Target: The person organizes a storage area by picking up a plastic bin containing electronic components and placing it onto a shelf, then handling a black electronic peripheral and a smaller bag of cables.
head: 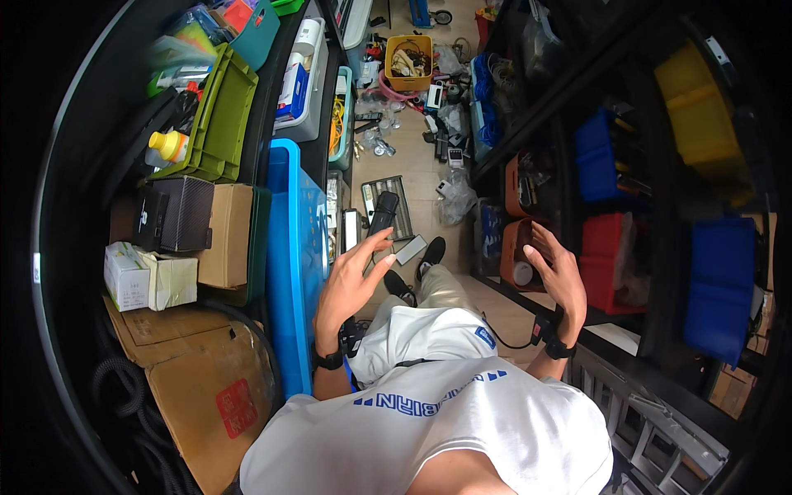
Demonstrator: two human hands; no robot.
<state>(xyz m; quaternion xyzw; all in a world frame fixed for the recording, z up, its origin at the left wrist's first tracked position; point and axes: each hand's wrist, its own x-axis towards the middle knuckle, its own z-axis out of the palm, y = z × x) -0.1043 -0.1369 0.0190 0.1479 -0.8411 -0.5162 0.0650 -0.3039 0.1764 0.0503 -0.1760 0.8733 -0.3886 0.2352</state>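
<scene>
Both of my hands are raised in front of my body, each with nothing in it. My left hand (354, 278) has its fingers apart and hovers beside the tall blue plastic bin (291, 266). Beyond its fingertips, a black device (383, 211) lies across a grey tray (398, 198) on the floor, with a white rectangular box (411, 249) nearer my feet. My right hand (560, 272) is also spread, in front of the shelf on the right. Nearest to it are an orange-brown bin (512, 247) and a red bin (603, 260); whether it touches either I cannot tell.
Shelving flanks the narrow aisle. Loose electronics, cables and plastic bags cover the floor ahead, around a yellow basket (409, 77). Cardboard boxes (192, 377) and a green crate (216, 117) stand at left. Blue bins (721, 284) line the right, above a metal ladder (656, 427).
</scene>
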